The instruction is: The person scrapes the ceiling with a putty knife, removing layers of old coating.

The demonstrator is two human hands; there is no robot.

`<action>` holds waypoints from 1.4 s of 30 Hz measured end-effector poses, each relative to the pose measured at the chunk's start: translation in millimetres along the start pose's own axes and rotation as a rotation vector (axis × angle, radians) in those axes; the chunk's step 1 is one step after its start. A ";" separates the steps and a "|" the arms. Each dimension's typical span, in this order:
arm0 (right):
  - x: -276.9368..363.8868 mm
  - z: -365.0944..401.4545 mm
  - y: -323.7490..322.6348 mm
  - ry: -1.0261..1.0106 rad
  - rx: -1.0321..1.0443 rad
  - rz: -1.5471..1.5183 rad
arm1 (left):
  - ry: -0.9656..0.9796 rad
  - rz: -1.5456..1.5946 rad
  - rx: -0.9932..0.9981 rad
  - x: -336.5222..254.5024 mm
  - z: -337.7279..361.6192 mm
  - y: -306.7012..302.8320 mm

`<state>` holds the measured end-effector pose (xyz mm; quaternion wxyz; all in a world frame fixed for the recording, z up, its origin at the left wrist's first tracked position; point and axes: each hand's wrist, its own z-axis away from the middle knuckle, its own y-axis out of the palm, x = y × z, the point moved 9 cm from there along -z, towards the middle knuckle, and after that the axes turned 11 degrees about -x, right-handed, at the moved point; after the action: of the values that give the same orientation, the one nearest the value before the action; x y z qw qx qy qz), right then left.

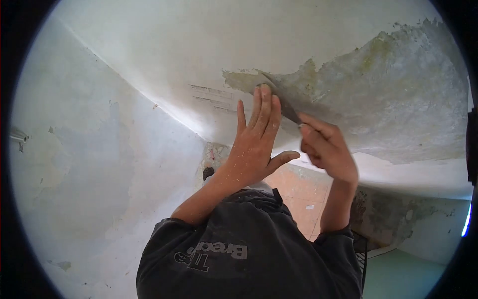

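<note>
1. wearing a dark shirt (259, 269) with pale lettering.
2. holding left hand (251, 149) open, thumb out, fingertips (265, 89) at the scraper (289, 108).
3. gripping the scraper in closed right hand (326, 147), blade against the wall (169, 35), near left edge of the grey patch (398, 104).

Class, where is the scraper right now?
In the head view, the scraper is slightly right of centre, in the upper half, gripped by the right hand, its blade at the grey wall patch beside the left hand's fingertips.
</note>
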<state>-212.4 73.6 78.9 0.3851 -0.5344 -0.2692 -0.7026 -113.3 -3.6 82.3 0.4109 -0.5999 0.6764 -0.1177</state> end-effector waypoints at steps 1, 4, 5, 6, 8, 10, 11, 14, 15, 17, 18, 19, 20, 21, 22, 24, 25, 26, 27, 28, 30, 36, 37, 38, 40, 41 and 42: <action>0.0 -0.9 11.3 -0.051 -0.033 0.043 | -0.003 -0.003 -0.010 0.6 0.4 0.3; 0.5 6.6 7.9 -0.005 -0.032 0.058 | -0.030 0.017 -0.073 4.4 1.7 -7.1; 0.9 4.2 0.1 -0.034 -0.005 0.003 | -0.024 -0.007 0.006 2.3 1.1 -4.0; 0.0 2.8 5.4 -0.034 0.001 0.011 | -0.020 -0.034 0.072 1.5 0.9 0.3; 1.8 3.0 17.4 -0.073 -0.009 0.027 | -0.031 0.004 0.006 2.2 3.1 -0.5; 6.0 6.5 15.1 -0.089 0.026 0.050 | -0.024 0.042 -0.042 2.0 2.1 -4.8; 4.6 5.5 8.1 -0.062 0.036 0.034 | -0.020 0.017 0.017 1.2 2.8 -2.2; -1.0 3.7 10.1 -0.034 -0.026 0.096 | -0.040 0.021 -0.016 3.7 5.4 0.7; -0.4 4.8 13.4 -0.046 -0.008 0.087 | -0.047 0.049 -0.088 5.9 4.6 -4.5; -4.6 3.8 4.7 -0.011 -0.007 0.037 | -0.037 0.021 -0.004 5.5 2.9 -4.8; -6.4 2.1 8.4 -0.008 -0.005 0.041 | -0.041 -0.005 0.069 5.4 4.8 -0.6; -5.5 -1.3 13.1 -0.025 -0.022 0.048 | -0.048 -0.006 0.061 7.0 5.6 1.5; -4.7 -2.9 17.3 -0.039 -0.041 0.050 | -0.055 0.038 -0.029 8.4 5.7 -2.0; 1.8 0.1 24.9 -0.096 -0.005 0.073 | -0.053 0.079 -0.113 9.2 4.4 -8.1; 4.2 0.7 22.0 -0.100 -0.009 0.066 | -0.045 0.078 -0.109 9.4 3.0 -11.3; -4.6 4.8 5.4 0.015 -0.029 0.036 | -0.049 0.032 0.062 7.4 5.9 -6.4; -3.3 4.3 4.4 -0.032 0.049 0.005 | -0.053 0.034 0.056 8.4 7.2 -4.5; -6.2 3.3 5.3 -0.037 0.056 0.015 | -0.023 0.037 0.058 7.7 7.7 0.7; -11.4 5.7 3.4 -0.031 0.028 0.003 | 0.007 0.040 0.062 6.0 7.6 3.6; -18.3 9.1 1.2 -0.024 -0.003 -0.014 | 0.004 0.040 0.057 5.0 7.6 1.1; -33.9 14.2 -3.6 0.013 -0.017 -0.053 | -0.013 0.113 0.132 0.4 9.5 1.1; -99.6 30.2 -26.0 0.106 -0.057 -0.140 | -0.045 0.150 0.223 7.5 19.6 1.5; -105.8 33.2 -24.7 0.107 -0.053 -0.189 | -0.043 0.146 0.220 6.0 22.1 4.8; -109.9 36.1 -23.3 0.108 -0.050 -0.238 | -0.042 0.187 0.224 1.7 26.6 9.8; -117.9 40.2 -17.7 0.127 -0.036 -0.254 | -0.039 0.225 0.227 -6.0 36.1 20.4; -120.9 40.6 -12.3 0.125 -0.010 -0.298 | -0.043 0.221 0.262 -9.7 42.0 29.5; -122.3 40.5 -5.9 0.124 0.015 -0.342 | -0.049 0.219 0.298 -11.7 48.2 37.7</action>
<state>-179.1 139.8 -26.6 0.2796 -0.4336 -0.3370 -0.7875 -107.3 32.7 32.0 0.5218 -0.4580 0.7025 -0.1565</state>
